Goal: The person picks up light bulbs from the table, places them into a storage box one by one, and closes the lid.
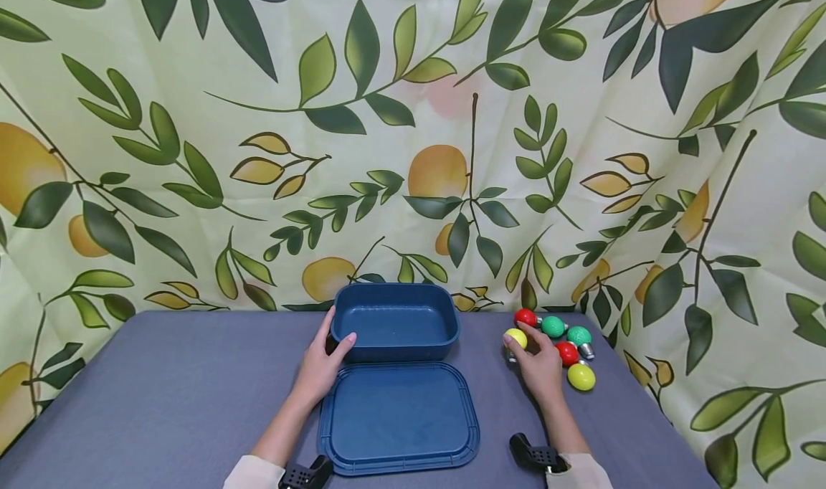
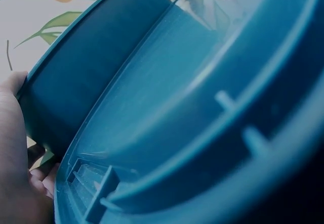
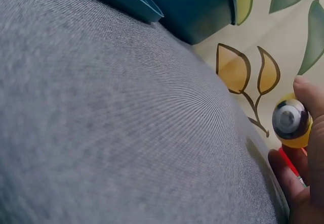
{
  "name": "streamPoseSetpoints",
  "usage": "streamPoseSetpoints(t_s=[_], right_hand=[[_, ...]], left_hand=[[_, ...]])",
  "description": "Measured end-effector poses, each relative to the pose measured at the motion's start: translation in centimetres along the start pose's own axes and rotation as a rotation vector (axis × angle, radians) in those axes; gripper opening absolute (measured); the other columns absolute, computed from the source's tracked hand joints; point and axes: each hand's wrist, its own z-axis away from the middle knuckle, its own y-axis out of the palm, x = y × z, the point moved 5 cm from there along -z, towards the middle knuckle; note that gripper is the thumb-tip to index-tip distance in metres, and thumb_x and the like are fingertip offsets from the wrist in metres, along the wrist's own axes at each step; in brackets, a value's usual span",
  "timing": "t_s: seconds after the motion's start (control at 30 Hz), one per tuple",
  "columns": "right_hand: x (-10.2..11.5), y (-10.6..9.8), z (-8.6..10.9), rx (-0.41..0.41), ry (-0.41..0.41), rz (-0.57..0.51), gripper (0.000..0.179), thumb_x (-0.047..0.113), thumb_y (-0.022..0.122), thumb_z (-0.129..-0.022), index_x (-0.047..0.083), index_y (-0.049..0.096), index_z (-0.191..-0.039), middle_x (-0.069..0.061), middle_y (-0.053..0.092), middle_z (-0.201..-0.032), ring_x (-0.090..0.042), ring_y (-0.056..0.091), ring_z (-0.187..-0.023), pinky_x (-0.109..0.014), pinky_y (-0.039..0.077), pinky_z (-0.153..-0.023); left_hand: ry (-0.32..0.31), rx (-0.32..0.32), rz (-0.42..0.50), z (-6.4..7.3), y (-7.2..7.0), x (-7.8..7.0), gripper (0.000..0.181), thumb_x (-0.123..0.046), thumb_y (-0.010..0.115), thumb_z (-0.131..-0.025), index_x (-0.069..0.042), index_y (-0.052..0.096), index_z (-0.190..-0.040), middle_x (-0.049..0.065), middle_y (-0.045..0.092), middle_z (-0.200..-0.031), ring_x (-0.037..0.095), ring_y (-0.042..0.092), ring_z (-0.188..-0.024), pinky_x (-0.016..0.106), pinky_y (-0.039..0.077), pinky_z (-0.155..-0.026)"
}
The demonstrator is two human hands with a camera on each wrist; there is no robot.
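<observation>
- From my seat I have the right hand (image 1: 542,366) pinching a yellow bulb (image 1: 515,339) between thumb and fingertips; in the right wrist view its metal cap (image 3: 288,119) points back toward the camera.
- I judge that bulb light, stiff and rather smooth, so it could roll or slip. If the shell is glass it would be fragile; I cannot tell the material. I would hold it round the widest part, or by the cap, with gentle pressure.
- Just beyond those fingertips sits 1 red bulb (image 1: 525,317), with 2 green bulbs (image 1: 553,325) beyond and to the hand's right. Beside the hand, to its right, lie another red bulb (image 1: 568,353) and a second yellow bulb (image 1: 581,377).
- The left hand (image 1: 321,363) grips the blue box (image 1: 399,353) at its left end, thumb near the front corner. I expect stiff, light walls, best steadied there.
- The box stands open, well left of the right hand. The blue lid (image 1: 400,417) lies between the forearms, nearer the person.
</observation>
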Motion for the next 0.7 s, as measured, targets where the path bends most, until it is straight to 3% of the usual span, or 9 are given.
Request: streamPoseSetpoints(t_s=[0.07,0.23,0.47,0.6,0.7], right_hand=[[0.1,0.1,0.1,-0.018,-0.004,-0.008,0.048,0.033,0.077,-0.091,0.007,0.068,-0.13,-0.017,0.065,-0.13,-0.03,0.062,-0.114,-0.004,0.039,-0.079],[0.3,0.2,0.2,-0.041,-0.005,-0.04,0.044,0.035,0.076,-0.091,0.006,0.068,-0.123,-0.016,0.069,-0.123,-0.028,0.064,-0.108,-0.002,0.038,-0.078],[1.3,0.0,0.0,-0.029,0.006,-0.143,0.042,0.025,0.078,-0.09,0.003,0.065,-0.124,-0.015,0.068,-0.12,0.002,0.057,-0.096,0.001,0.042,-0.08],[3.3,0.5,-0.2,0.02,-0.043,-0.202,0.044,0.024,0.076,-0.092,0.004,0.066,-0.129,-0.015,0.066,-0.127,0.011,0.054,-0.096,0.0,0.045,-0.08],[5.8,0.8,-0.4,0.039,-0.117,-0.27,0.043,0.022,0.076,-0.091,0.002,0.067,-0.128,-0.017,0.067,-0.127,0.008,0.057,-0.097,-0.003,0.049,-0.081]], left_hand=[[-0.001,0.001,0.0,0.1,-0.1,0.0,0.078,-0.052,0.057,-0.1,-0.031,0.017,-0.164,0.016,0.03,-0.166,0.04,0.032,-0.151,0.064,0.029,-0.119],[0.001,0.0,-0.005,0.1,-0.1,0.0,0.079,-0.053,0.057,-0.099,-0.03,0.017,-0.164,0.017,0.03,-0.166,0.041,0.032,-0.151,0.064,0.03,-0.118],[0.014,-0.001,0.001,-0.1,0.1,-0.2,0.079,-0.053,0.058,-0.099,-0.031,0.019,-0.163,0.015,0.029,-0.166,0.041,0.031,-0.152,0.065,0.029,-0.118],[0.006,-0.005,0.013,-0.1,0.1,0.0,0.078,-0.053,0.058,-0.099,-0.033,0.018,-0.163,0.014,0.028,-0.167,0.04,0.029,-0.153,0.065,0.028,-0.119],[-0.004,-0.01,0.015,0.0,0.2,0.2,0.078,-0.053,0.058,-0.099,-0.035,0.018,-0.163,0.012,0.029,-0.167,0.04,0.029,-0.153,0.065,0.027,-0.119]])
